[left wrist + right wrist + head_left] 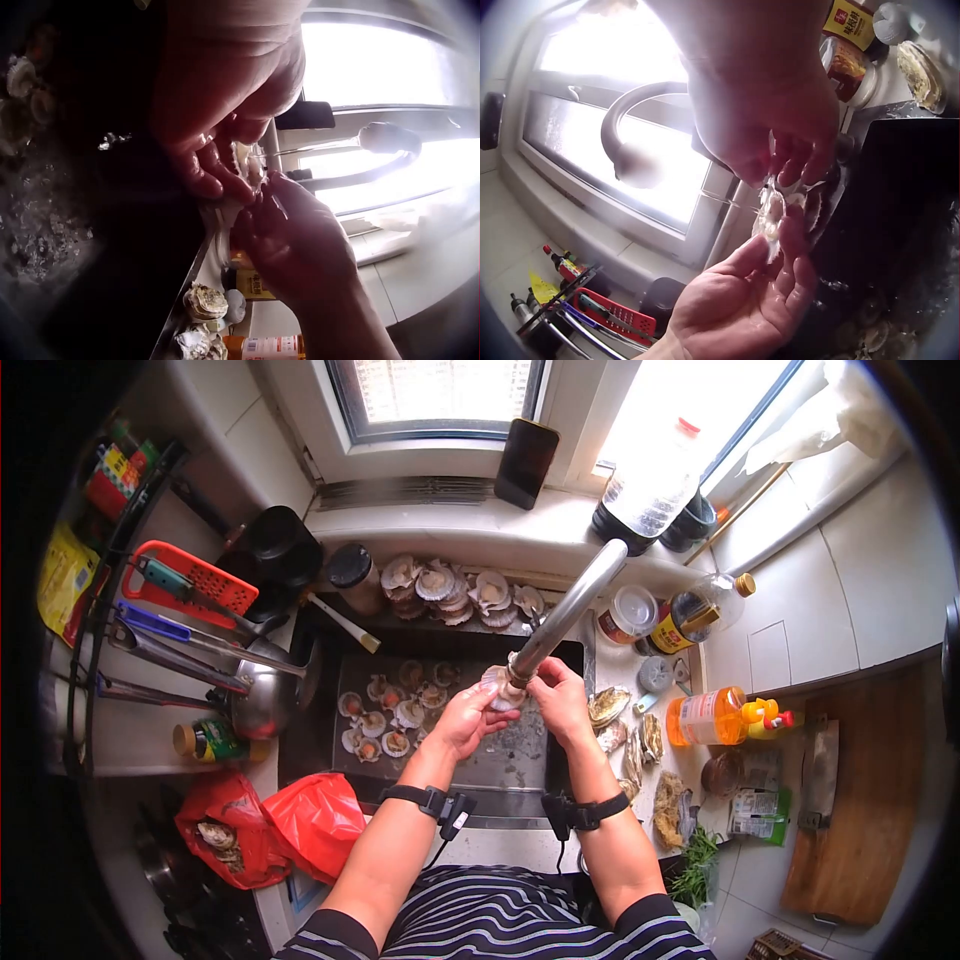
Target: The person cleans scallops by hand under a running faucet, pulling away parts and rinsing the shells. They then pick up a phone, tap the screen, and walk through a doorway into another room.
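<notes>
Over the sink (462, 809), my left hand (466, 718) holds a scallop in its half shell (771, 217) between thumb and fingers. My right hand (562, 700) has its fingers curled at the shell's upper edge, pinching there. From the faucet (578, 598) a thin stream of water (720, 198) falls onto the scallop, seen in the right wrist view. Several opened scallops (395, 743) lie in the left part of the sink, flesh showing. In the head view the faucet covers part of the held shell.
Stacked scallop shells (437, 582) line the sink's back ledge. Oysters (608, 706) and an orange detergent bottle (706, 718) stand right of the sink. A red plastic bag (315, 825) lies at the front left. Utensils hang over a metal pot (262, 695) at left.
</notes>
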A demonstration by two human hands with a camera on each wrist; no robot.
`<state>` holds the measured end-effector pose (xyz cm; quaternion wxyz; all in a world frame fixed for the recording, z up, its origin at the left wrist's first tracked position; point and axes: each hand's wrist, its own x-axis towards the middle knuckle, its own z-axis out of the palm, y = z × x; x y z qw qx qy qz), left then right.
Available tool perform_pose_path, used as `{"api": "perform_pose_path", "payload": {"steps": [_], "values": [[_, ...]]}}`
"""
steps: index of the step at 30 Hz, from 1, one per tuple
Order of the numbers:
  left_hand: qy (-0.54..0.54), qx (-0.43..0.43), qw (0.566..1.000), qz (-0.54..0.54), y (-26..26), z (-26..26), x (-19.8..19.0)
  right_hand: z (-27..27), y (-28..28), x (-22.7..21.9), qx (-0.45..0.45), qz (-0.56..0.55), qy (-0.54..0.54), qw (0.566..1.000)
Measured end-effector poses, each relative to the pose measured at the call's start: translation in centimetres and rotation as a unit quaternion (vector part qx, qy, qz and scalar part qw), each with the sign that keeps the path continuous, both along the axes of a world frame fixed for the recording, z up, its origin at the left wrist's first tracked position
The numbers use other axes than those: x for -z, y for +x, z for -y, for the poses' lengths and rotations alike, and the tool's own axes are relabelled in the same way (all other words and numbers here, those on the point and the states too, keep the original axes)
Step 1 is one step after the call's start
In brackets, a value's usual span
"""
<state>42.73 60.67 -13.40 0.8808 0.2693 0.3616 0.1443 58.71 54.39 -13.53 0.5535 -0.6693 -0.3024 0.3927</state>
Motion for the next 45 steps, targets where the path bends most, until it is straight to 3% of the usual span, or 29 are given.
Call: {"api": "perform_pose_path", "payload": {"steps": [10, 13, 17, 23, 29, 32, 38, 42, 45], "values": [[-0.004, -0.02, 1.0, -0.01, 1.2, 1.0, -0.4, 0.4, -0.1, 0.8, -0.007, -0.027, 0.005, 1.0], [0.029, -0.009, 0.999, -0.037, 1.4, 1.3, -0.3, 0.3, -0.3, 0.7, -0.008, 0.051, -0.061, 0.997], [0.071, 0.001, 0.996, -0.049, 1.1, 1.7, -0.4, 0.3, -0.8, 0.3, 0.012, 0.084, -0.035, 0.996], [0.079, -0.009, 0.996, -0.05, 0.7, 1.8, -0.1, 0.5, -1.2, -2.6, -0.024, 0.172, -0.078, 0.982], [0.071, -0.022, 0.996, -0.048, 0.4, 1.6, -0.5, -0.3, -0.3, -0.9, -0.055, 0.044, -0.104, 0.992], [0.06, -0.025, 0.997, -0.033, 0.2, 1.4, -0.4, -0.8, -0.4, 0.1, -0.038, -0.124, -0.094, 0.987], [0.018, -0.033, 0.999, -0.013, 0.6, 0.7, -0.8, -2.4, 1.0, 0.5, 0.008, -0.092, -0.041, 0.995], [0.02, -0.032, 0.999, 0.013, 0.5, 0.4, -0.8, -3.9, 2.7, -0.9, -0.006, -0.005, -0.047, 0.999], [-0.002, -0.041, 0.999, 0.036, -0.1, 0.2, -0.4, -5.8, 3.7, -2.9, -0.104, -0.017, -0.103, 0.989]]}}
